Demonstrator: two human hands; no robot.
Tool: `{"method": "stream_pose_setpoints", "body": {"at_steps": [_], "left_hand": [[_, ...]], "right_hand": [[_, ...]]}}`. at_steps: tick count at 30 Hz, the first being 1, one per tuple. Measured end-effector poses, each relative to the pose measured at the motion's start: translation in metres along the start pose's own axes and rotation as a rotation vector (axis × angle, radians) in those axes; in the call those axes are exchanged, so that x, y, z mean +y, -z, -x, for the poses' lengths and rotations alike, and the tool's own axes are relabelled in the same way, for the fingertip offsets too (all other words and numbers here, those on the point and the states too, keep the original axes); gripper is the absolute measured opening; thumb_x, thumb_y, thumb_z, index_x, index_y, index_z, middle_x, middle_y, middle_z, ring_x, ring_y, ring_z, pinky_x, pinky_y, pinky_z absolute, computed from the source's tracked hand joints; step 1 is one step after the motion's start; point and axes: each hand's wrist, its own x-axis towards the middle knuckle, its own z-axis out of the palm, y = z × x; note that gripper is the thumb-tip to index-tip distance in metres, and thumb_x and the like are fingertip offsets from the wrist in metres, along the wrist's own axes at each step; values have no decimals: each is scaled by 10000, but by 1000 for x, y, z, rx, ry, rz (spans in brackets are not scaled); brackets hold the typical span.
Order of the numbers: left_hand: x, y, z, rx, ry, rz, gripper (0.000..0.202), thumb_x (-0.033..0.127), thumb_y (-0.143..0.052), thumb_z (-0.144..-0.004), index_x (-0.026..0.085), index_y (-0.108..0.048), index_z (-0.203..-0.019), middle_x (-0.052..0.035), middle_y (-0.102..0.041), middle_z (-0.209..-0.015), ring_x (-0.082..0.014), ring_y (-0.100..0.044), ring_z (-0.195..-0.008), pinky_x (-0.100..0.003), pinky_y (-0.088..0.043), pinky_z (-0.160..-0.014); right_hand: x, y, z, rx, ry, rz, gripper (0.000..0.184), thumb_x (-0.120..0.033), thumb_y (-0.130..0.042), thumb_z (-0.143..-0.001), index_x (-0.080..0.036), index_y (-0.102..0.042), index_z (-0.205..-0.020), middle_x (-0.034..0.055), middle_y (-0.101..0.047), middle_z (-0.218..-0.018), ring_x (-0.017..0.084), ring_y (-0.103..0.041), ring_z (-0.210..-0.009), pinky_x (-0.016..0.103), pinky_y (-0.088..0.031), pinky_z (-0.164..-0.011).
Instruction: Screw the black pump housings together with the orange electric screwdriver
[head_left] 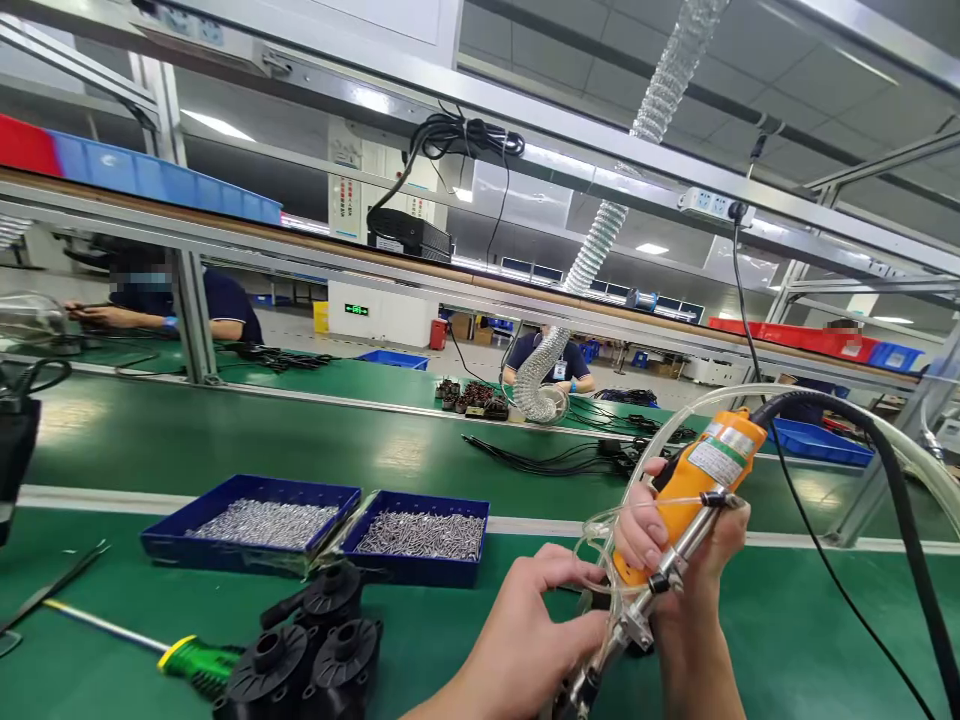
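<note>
Right hand (679,545): wrapped around the orange electric screwdriver (694,490), fingers clamped on its body; tool tilted, nose pointing down and toward the person
Left hand (525,630): fingers curled in at the tool's metal nose (637,610); thumb and forefinger drawn close together beside the tip; whether they pinch anything, I cannot tell
Where the tool is: held up above the green bench (787,640), just right of centre; a black cable (885,470) and clear tubing (750,400) run off its top end
How it will handle: rigid plastic body, likely a fair weight with cable and hose dragging at the top; best taken around the orange barrel where the palm fits; the thin feed tube looks soft and easy to kink
Nearby: two blue trays of screws (420,540) well left of the hands; black round plastic parts (315,650) at the near edge; a green-handled screwdriver (191,662) lying beside them
Others: people at work across the line, apart from these hands
</note>
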Motion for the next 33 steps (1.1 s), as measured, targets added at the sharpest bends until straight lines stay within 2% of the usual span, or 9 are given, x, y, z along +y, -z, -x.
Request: {"method": "stream_pose_setpoints", "body": {"at_steps": [7,13,17,20,25,27,29,30,33], "left_hand": [[-22,0,-1,54,-152,32,211,372,-837,-821,206,-756,-923,-88,-706,-987,-265,-671,-990,-429,-543,-970],[-27,5,-3,66,-56,22,261,301,-845,-772,201,-748,-992,-100,-704,-1022,-293,-658,-1019,-484,-514,-1016],[-26,8,-3,-21,2,28,252,291,-833,-761,190,-762,-981,-99,-693,-1045,-301,-643,-1056,-486,-505,-1035],[-17,9,-8,-37,3,15,237,293,-803,-780,185,-797,-992,-103,-696,-1065,-311,-634,-1087,-490,-484,-1058],[-7,20,-15,-89,-82,52,299,304,-738,-859,219,-819,-1133,-82,-763,-1101,-295,-662,-1093,-449,-482,-1062],[-25,28,-7,2,-86,108,330,403,-674,-948,222,-774,-1205,-97,-759,-1230,-300,-656,-1174,-447,-474,-1093],[-58,34,8,88,-32,112,441,539,-589,-1009,215,-695,-1289,-135,-699,-1363,-316,-614,-1280,-466,-457,-1123],[-77,36,17,69,-4,85,517,591,-602,-995,220,-638,-1353,-152,-657,-1424,-330,-575,-1346,-477,-442,-1141],[-124,35,37,-161,103,91,878,691,-747,-859,238,-418,-1536,-182,-585,-1495,-360,-508,-1445,-506,-399,-1185]], "right_hand": [[14,-1,-1,-59,-3,-29,707,-888,-611,-807,-251,-610,-1113,-108,-318,-549,63,-156,-375,201,-256,-340],[21,7,-2,-25,-33,-78,637,-834,-627,-821,-261,-636,-1100,-110,-309,-558,58,-121,-392,204,-261,-358],[22,8,0,-28,11,-108,651,-832,-634,-812,-255,-629,-1115,-119,-285,-544,40,-61,-369,187,-121,-343],[23,5,1,44,41,-89,677,-847,-631,-794,-258,-620,-1128,-121,-295,-538,37,-9,-385,196,-71,-350],[12,1,1,147,123,104,708,-874,-651,-737,-268,-627,-1103,-99,-341,-542,66,-131,-388,221,-197,-373],[0,5,1,149,170,178,735,-885,-697,-695,-290,-632,-1121,-90,-364,-558,85,-231,-391,231,-267,-384],[-15,11,1,158,244,262,779,-904,-746,-653,-308,-638,-1143,-86,-381,-565,100,-289,-399,236,-306,-385],[-22,14,1,175,282,307,801,-918,-754,-642,-308,-641,-1149,-84,-390,-564,103,-302,-404,236,-316,-386],[-38,18,4,249,346,420,837,-927,-781,-622,-283,-637,-1137,-78,-419,-558,106,-326,-416,230,-327,-388]]}}
